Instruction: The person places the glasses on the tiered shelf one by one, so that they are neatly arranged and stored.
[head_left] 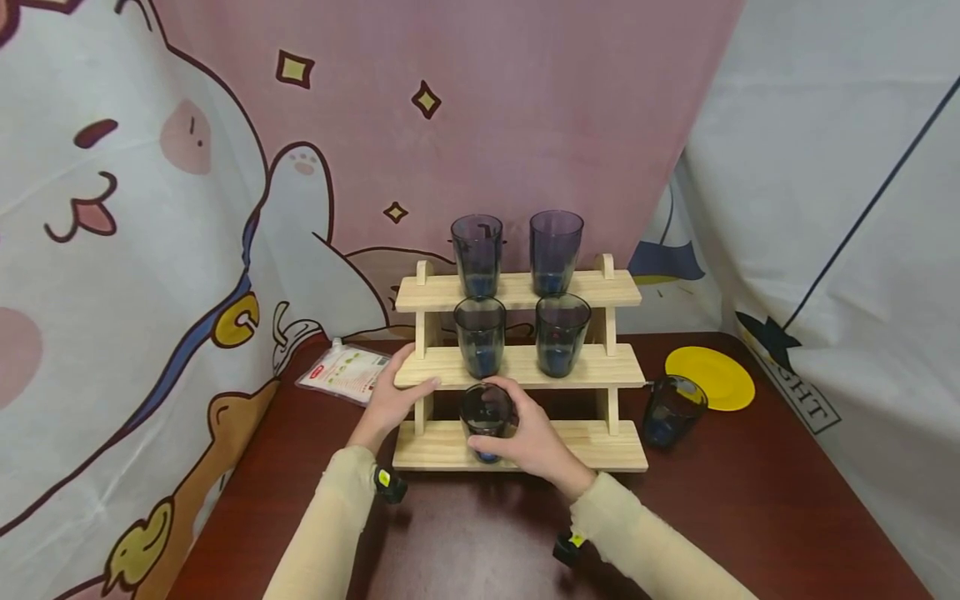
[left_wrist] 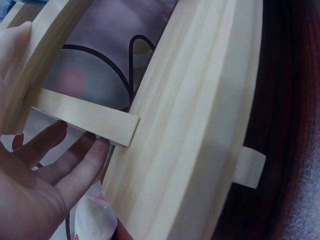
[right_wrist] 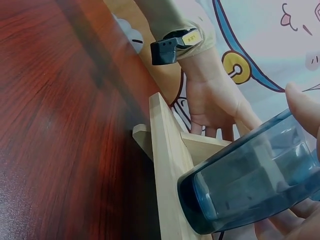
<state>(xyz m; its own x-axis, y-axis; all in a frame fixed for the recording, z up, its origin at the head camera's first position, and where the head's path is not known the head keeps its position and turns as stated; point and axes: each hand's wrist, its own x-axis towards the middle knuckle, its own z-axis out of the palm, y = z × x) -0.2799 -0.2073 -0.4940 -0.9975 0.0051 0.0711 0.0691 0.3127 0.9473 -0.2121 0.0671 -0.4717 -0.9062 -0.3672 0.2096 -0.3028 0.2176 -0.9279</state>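
A three-tier wooden display stand (head_left: 592, 447) stands on the table. My right hand (head_left: 538, 435) holds a dark tinted drinking glass (head_left: 483, 408) by its sides, thumb toward the front, over the bottom shelf. The glass (right_wrist: 240, 185) stands with its base at that shelf in the right wrist view. At the stand's left end, my left hand (head_left: 388, 406) grips the middle shelf, thumb on top. Its fingers (left_wrist: 82, 167) reach to the side post (left_wrist: 85, 114) below. Two glasses stand on the middle shelf, including one (head_left: 482, 333) on the left, and two more, including a purplish one (head_left: 555, 250), on top.
Right of the stand, another dark glass (head_left: 672, 412) sits tilted against a yellow plate (head_left: 712, 377). A clear plastic packet (head_left: 347, 371) lies behind the left hand. The dark red-brown table (head_left: 480, 542) is bounded by printed cloth (head_left: 570, 108) at the back and sides.
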